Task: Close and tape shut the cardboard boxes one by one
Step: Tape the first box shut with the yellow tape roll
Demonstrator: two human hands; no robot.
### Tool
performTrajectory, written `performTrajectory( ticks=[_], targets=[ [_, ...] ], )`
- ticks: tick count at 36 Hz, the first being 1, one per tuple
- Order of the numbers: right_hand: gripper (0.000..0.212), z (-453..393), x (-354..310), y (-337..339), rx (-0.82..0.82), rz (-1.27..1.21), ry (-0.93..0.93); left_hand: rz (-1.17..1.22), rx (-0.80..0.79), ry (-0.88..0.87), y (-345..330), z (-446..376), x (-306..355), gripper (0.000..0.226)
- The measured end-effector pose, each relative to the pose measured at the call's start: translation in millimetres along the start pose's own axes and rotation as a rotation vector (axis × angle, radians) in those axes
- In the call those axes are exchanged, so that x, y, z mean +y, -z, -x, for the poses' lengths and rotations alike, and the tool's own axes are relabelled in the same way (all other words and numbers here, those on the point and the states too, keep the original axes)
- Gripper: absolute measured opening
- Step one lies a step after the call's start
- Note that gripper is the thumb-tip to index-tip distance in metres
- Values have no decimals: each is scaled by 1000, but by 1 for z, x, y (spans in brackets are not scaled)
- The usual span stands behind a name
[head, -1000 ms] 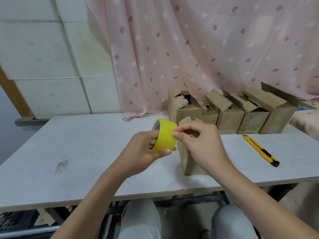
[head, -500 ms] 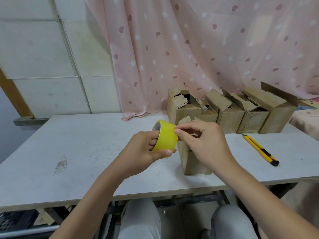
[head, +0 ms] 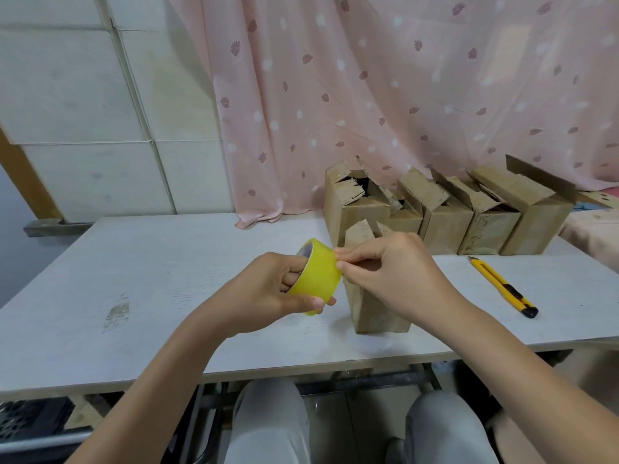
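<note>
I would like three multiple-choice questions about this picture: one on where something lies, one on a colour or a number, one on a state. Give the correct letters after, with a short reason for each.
1. Where does the utility knife lie?
A. on the table, right of the near box
B. inside a box
C. in the left hand

2. What colour is the tape roll?
A. brown
B. yellow
C. clear

3. In what state are the top flaps of the near box?
A. taped shut
B. cut off
C. standing up, not yet closed

Answers: 1 A, it rests on the white table, apart from the boxes. 2 B, the roll held by the left hand is bright yellow. 3 C, the flaps rise behind the right hand, which picks at the roll's edge.
</note>
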State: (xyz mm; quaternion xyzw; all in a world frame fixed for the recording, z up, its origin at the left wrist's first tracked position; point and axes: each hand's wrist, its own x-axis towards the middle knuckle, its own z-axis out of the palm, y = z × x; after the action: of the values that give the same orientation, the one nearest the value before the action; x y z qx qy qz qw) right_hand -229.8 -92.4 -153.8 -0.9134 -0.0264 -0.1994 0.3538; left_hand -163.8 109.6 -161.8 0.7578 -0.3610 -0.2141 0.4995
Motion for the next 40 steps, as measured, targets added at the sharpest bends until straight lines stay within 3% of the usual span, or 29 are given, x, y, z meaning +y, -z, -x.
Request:
performTrajectory(
  ticks=[17, 24, 28, 32, 34, 37, 40],
  targets=[
    [11, 5, -9, -5, 47, 69, -14, 50, -65, -36, 6, 3, -6, 28],
    [15, 3, -14, 9, -20, -179, -60, 116, -121, -83, 12, 1, -7, 20],
    [51, 0, -10, 20, -195, -127, -56, 161, -133, -146, 28, 0, -5, 9],
    [69, 1, -12, 21, -368, -207, 1, 193, -109, -141, 36, -3, -3, 38],
    [62, -2, -15, 16, -333, -164, 11, 164, -122, -137, 36, -5, -4, 43],
    [40, -5, -19, 11, -246, -54, -1, 108, -117, -123, 35, -6, -5, 27],
    [36, -4, -14, 7, -193, -129, -71, 110, -20, -121, 34, -7, -9, 20]
  ],
)
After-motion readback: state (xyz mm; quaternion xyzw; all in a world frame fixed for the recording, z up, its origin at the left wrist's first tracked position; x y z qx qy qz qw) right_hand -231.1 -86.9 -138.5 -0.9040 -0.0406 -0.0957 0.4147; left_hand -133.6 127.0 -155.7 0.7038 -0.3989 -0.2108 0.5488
